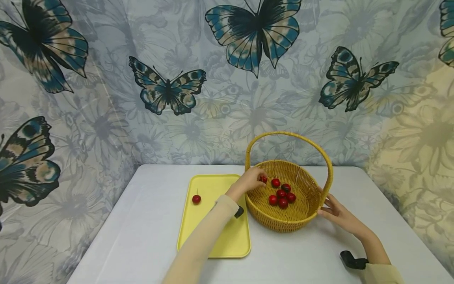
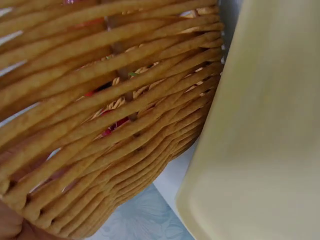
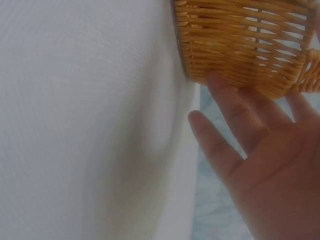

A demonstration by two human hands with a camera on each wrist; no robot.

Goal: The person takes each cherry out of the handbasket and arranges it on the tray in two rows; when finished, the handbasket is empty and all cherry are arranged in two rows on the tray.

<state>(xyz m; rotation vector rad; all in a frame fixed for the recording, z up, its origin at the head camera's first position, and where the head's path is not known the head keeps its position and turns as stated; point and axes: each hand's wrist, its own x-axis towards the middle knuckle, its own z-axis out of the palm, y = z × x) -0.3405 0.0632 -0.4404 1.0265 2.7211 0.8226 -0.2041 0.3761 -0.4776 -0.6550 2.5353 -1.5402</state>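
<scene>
A yellow wicker basket with a tall arched handle stands on the table, several red cherries lying inside it. My left hand reaches over the basket's left rim and pinches a cherry at its fingertips. Through the woven side in the left wrist view, bits of red show, and part of that hand is at the lower left corner. My right hand rests against the basket's right side near the handle's foot. Its fingers look fairly straight against the outer weave in the right wrist view.
A yellow tray lies left of the basket, partly under my left forearm. One stemmed cherry sits on its left part. Both stand on a white-covered table, with a butterfly-patterned cloth hanging behind.
</scene>
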